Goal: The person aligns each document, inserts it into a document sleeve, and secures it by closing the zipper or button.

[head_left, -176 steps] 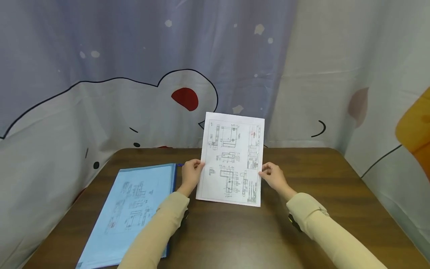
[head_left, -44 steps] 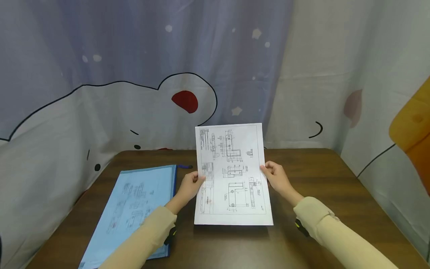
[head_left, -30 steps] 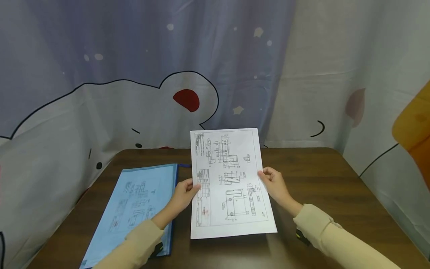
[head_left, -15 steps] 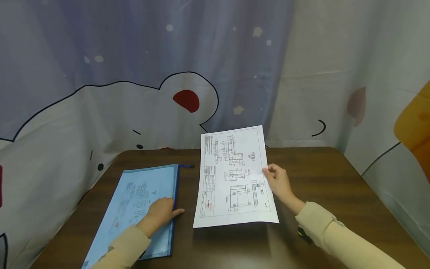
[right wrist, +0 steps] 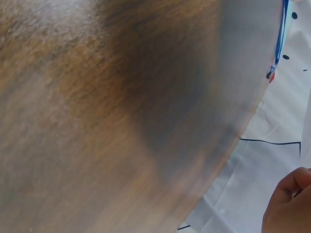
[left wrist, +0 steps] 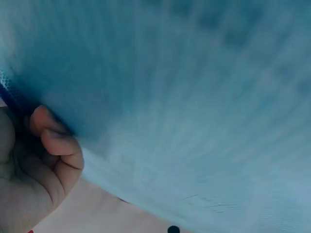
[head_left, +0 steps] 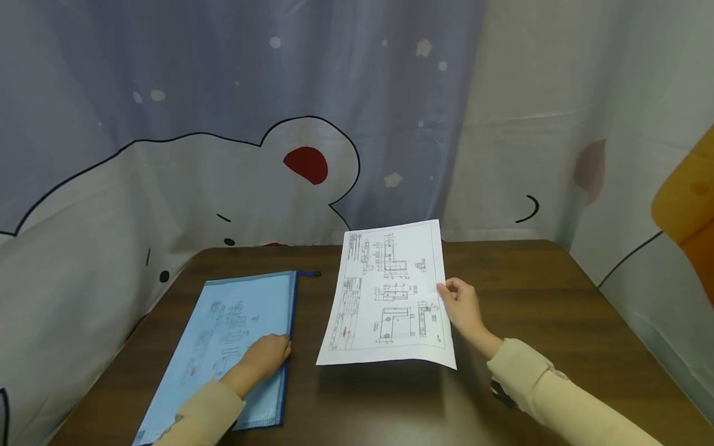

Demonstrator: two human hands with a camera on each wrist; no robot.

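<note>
A white sheet printed with technical drawings (head_left: 390, 297) hangs tilted above the brown table (head_left: 530, 291), its far edge raised. My right hand (head_left: 460, 303) pinches the sheet's right edge and holds it alone; in the right wrist view only curled fingers (right wrist: 286, 204) show, above the blurred tabletop. A translucent blue zip folder (head_left: 223, 334) with a drawing inside lies flat at the left. My left hand (head_left: 268, 354) rests at the folder's right edge. The left wrist view shows its curled fingers (left wrist: 53, 145) at the dark blue edge, with the folder (left wrist: 194, 97) filling the frame.
A curtain with a cartoon print (head_left: 279, 155) hangs close behind and around the table on the far, left and right sides. An orange shape (head_left: 686, 210) sits at the right edge of view. Bare table shows right of the sheet.
My left hand let go of the sheet and moved down-left onto the folder's right edge. The right hand now holds the sheet alone, and it has tipped flatter and lower.
</note>
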